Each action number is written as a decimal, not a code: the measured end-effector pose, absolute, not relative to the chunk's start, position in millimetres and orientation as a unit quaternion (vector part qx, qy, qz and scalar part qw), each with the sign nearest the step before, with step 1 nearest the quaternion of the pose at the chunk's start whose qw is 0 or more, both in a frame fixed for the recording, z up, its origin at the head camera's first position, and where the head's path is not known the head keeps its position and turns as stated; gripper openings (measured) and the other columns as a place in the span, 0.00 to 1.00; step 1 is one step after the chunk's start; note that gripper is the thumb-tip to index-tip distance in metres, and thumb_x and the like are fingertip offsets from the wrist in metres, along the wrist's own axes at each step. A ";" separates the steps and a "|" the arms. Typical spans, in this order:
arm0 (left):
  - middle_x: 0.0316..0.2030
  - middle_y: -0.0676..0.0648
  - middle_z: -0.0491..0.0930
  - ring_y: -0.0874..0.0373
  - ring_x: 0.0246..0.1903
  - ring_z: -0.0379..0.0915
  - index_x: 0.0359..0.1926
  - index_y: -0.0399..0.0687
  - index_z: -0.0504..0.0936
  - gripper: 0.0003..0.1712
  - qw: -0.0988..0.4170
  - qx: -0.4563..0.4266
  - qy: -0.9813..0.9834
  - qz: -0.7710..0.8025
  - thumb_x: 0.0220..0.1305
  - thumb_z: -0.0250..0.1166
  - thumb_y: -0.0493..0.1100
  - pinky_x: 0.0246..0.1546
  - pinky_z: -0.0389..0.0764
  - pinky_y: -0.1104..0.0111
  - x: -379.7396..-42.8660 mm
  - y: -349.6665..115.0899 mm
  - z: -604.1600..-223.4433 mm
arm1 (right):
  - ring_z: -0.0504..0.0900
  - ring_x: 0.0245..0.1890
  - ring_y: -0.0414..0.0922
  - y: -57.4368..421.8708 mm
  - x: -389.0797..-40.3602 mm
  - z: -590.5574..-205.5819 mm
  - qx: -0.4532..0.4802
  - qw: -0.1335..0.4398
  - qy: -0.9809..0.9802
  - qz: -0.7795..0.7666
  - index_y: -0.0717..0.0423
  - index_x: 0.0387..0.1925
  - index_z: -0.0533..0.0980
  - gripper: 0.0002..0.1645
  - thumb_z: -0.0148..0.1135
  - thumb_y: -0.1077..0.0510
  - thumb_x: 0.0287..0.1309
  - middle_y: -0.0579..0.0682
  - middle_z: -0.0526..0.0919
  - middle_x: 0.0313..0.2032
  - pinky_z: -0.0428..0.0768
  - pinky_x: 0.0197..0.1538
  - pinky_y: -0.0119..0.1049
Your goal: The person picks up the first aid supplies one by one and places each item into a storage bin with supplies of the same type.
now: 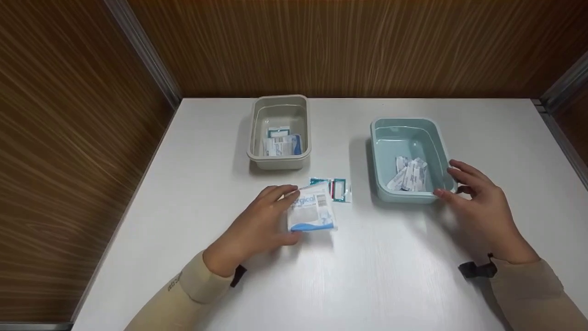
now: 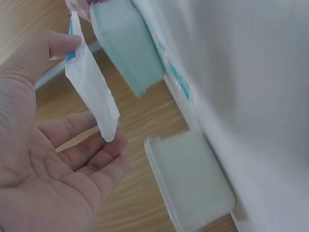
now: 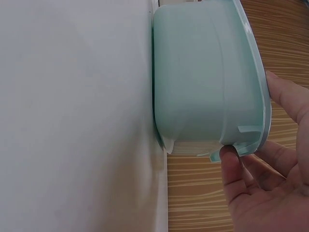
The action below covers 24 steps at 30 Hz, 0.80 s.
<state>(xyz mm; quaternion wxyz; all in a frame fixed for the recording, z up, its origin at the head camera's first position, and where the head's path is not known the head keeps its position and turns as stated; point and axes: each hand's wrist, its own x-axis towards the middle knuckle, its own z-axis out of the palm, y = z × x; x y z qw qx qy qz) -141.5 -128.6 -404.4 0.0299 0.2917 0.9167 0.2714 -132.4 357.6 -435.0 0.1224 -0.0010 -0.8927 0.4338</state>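
Note:
My left hand (image 1: pixel 262 223) holds a flat white and blue packet (image 1: pixel 312 214) by its edges, thumb at the near side and fingertips at the far side. The left wrist view shows that packet (image 2: pixel 94 84) edge-on, apart from the palm. Below it on the table lies a packet with a teal border (image 1: pixel 340 191), partly covered by the held one in the head view. My right hand (image 1: pixel 482 207) grips the near right corner of a light teal bin (image 1: pixel 404 197), thumb and fingers at the rim (image 3: pixel 263 92). Several slim white sachets (image 1: pixel 413 174) lie in this bin.
A grey-beige bin (image 1: pixel 280 163) stands farther back on the left, holding a white and blue packet (image 1: pixel 282 145) and a teal-bordered packet (image 1: pixel 279 132). Wood-grain panels (image 1: pixel 349 46) rise behind and beside the white table (image 1: pixel 390 285).

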 end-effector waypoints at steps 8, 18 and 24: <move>0.82 0.43 0.73 0.41 0.82 0.66 0.81 0.37 0.76 0.51 -0.014 0.273 0.915 0.297 0.61 0.87 0.47 0.84 0.74 0.49 -160.8 -140.5 -392.1 | 0.76 0.55 0.24 356.9 -133.1 -434.1 -0.010 0.114 -0.899 0.424 0.64 0.78 0.76 0.40 0.80 0.56 0.71 0.59 0.69 0.85 0.74 0.54 0.07; 0.80 0.41 0.76 0.41 0.78 0.68 0.80 0.39 0.77 0.50 -0.049 0.234 0.926 0.292 0.61 0.88 0.49 0.80 0.79 0.50 -190.5 -155.6 -378.5 | 0.76 0.56 0.23 356.6 -132.4 -434.1 -0.024 0.100 -0.901 0.421 0.61 0.80 0.75 0.42 0.80 0.52 0.72 0.53 0.68 0.86 0.75 0.56 0.07; 0.81 0.42 0.75 0.43 0.78 0.67 0.80 0.40 0.77 0.51 -0.043 0.185 0.937 0.293 0.63 0.87 0.54 0.82 0.77 0.51 -220.2 -158.9 -377.8 | 0.76 0.56 0.21 358.7 -133.5 -436.4 -0.016 0.108 -0.899 0.424 0.63 0.79 0.76 0.41 0.80 0.54 0.71 0.56 0.69 0.86 0.74 0.56 0.07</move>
